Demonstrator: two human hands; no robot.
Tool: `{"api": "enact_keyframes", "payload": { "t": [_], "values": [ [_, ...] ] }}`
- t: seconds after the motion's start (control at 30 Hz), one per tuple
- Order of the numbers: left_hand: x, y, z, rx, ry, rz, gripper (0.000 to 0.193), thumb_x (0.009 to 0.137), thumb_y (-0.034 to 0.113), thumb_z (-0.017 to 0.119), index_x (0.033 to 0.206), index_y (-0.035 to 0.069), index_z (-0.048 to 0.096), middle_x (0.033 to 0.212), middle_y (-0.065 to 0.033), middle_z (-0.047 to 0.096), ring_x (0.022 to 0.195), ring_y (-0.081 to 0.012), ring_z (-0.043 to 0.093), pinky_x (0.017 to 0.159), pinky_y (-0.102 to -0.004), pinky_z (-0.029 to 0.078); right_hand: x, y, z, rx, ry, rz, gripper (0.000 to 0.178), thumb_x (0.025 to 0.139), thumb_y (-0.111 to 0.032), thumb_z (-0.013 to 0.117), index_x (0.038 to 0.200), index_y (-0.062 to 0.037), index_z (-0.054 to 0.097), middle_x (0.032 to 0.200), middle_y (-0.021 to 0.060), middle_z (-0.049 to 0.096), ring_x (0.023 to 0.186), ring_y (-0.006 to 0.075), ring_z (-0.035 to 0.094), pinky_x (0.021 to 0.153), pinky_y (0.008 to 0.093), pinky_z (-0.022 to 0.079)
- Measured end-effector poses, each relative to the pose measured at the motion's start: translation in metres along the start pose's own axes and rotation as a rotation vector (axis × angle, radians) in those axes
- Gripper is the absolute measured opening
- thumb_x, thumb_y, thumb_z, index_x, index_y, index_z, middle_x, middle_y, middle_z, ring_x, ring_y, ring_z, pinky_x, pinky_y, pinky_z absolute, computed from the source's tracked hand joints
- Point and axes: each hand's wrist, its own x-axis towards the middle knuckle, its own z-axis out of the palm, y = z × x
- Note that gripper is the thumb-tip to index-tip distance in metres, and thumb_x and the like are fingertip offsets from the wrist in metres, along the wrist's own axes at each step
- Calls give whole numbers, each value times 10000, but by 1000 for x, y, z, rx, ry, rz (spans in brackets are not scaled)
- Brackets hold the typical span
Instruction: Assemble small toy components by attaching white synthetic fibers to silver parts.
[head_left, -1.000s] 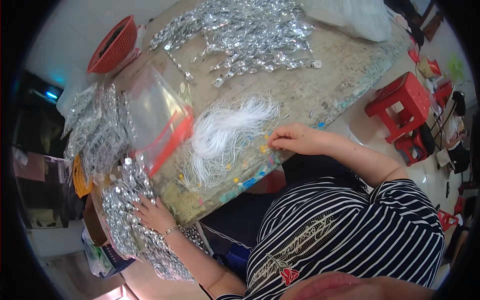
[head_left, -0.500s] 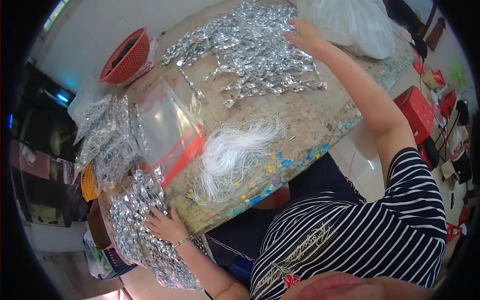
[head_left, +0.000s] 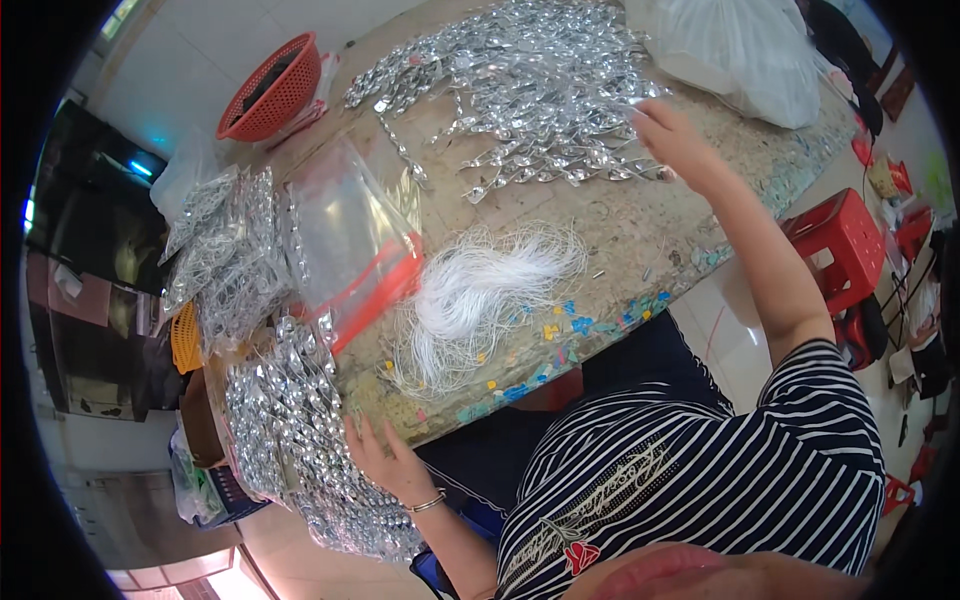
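A wide pile of silver twisted strands (head_left: 540, 80) lies across the far part of the worktable (head_left: 640, 225). At its right edge my right hand (head_left: 678, 148) has its fingers drawn together, pinching the end of a strand. My left hand (head_left: 390, 468) is at the table's near left corner, fingers apart and holding nothing. Beside it, a second heap of silver strands (head_left: 280, 420) hangs over the table's left edge. Between the hands rests a loose bundle of white string (head_left: 460, 300). Clear plastic bags with a red band (head_left: 355, 240) lie left of the string.
Filled bags of silver strands (head_left: 225, 265) are stacked at the left. A red plastic basket (head_left: 268, 90) stands at the far left, and a large white plastic bag (head_left: 735, 55) at the far right. A red stool (head_left: 840, 245) is on the floor beyond the right edge.
My right hand has come nearer and to the right, from over the strands to the pile's edge, its fingers closing. My left hand has moved right, off the heap, to the table corner.
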Motion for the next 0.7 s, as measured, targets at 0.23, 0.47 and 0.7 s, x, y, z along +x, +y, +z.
{"api": "enact_keyframes", "payload": {
  "t": [0.23,0.47,0.7],
  "values": [
    [-12,52,1,-287,-65,-1,267,838,10,547,1099,-35,574,1156,-167,555,1065,-295,527,927,-361,402,-93,-36,-10,373,-90,106,217,917,-191,485,1072,-57,556,697,-61,416,588,18,360,519,175,288],
    [-19,121,-5,-486,37,212,385,795,23,610,1169,-26,529,1144,-170,567,1056,-305,536,918,-358,410,-160,-50,24,213,-554,-7,217,883,-141,536,1060,-26,590,810,-10,588,713,74,533,643,223,428],
    [-37,143,-7,-672,-773,377,417,800,195,654,1170,34,548,1012,-161,604,880,-276,597,750,-331,475,-186,-54,56,132,-1068,-239,184,844,-166,550,975,-53,612,825,130,648,742,259,627,682,323,480]
  ]
}}
